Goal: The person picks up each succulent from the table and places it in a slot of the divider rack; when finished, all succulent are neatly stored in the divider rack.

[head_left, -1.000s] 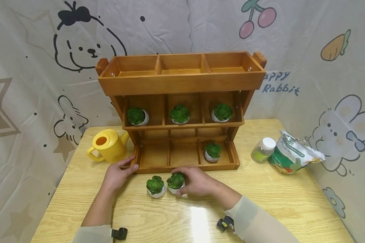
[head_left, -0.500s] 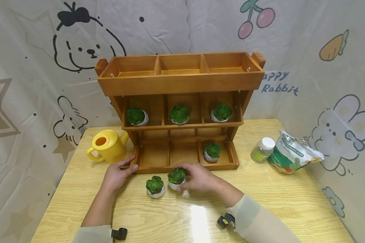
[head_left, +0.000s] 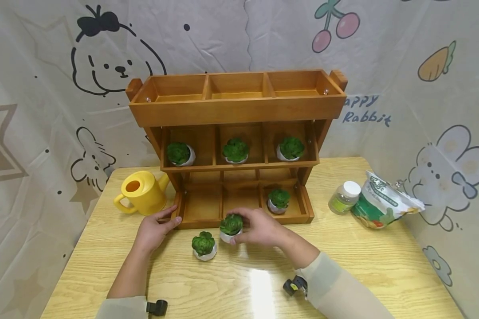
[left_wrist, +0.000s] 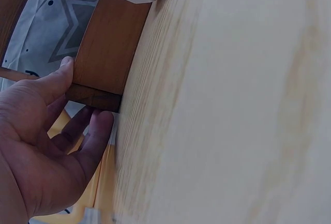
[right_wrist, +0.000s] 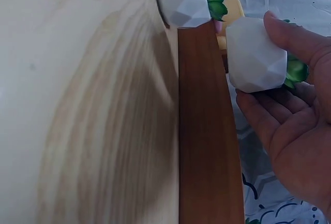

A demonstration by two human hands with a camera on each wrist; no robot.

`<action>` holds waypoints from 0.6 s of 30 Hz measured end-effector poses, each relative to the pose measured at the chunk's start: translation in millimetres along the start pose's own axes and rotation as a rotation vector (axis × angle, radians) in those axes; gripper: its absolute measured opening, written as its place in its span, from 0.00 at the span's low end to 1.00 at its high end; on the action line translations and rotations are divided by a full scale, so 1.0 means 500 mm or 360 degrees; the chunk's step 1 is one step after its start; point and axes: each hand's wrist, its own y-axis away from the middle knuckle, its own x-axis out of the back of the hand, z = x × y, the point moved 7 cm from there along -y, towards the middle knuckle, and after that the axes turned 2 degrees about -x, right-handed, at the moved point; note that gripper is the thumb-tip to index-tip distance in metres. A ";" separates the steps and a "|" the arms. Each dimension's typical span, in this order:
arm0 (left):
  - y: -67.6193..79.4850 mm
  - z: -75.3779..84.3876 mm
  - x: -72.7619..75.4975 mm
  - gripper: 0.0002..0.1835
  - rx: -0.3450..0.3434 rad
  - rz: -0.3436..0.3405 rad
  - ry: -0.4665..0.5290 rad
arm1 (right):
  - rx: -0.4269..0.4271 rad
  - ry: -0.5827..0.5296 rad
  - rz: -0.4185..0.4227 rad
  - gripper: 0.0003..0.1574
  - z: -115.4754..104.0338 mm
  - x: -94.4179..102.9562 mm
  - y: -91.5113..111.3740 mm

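My right hand (head_left: 259,227) pinches a small potted succulent (head_left: 231,225) by its white faceted pot, thumb on one side and fingers on the other. In the right wrist view that pot (right_wrist: 257,54) is lifted off the table, level with the front board of the wooden shelf (right_wrist: 209,131). With thumb and fingertips, my left hand (head_left: 153,231) grips the lower left corner of the shelf (head_left: 239,110); the left wrist view shows the thumb on the board's top edge (left_wrist: 106,53). A second potted succulent (head_left: 204,246) stands on the table between my hands.
Three potted succulents, one of them a middle plant (head_left: 236,150), sit in the middle tier, and another succulent (head_left: 279,200) in the bottom right compartment. A yellow watering can (head_left: 143,192) stands left of the shelf. To the right are a lidded jar (head_left: 345,197) and a green-white bag (head_left: 385,201).
My right hand has raised the potted succulent from the table and brought it slightly forward, to the shelf's front edge. The left hand stays on the shelf corner.
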 end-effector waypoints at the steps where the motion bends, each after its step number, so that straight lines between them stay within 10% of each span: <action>1: 0.000 0.000 0.000 0.31 0.0001 0.0000 0.0002 | 0.0005 -0.0006 0.0003 0.48 -0.002 0.002 -0.001; 18: 0.001 0.000 0.000 0.31 0.0012 0.0001 -0.0010 | -0.0051 -0.0165 0.0075 0.49 0.009 0.022 -0.022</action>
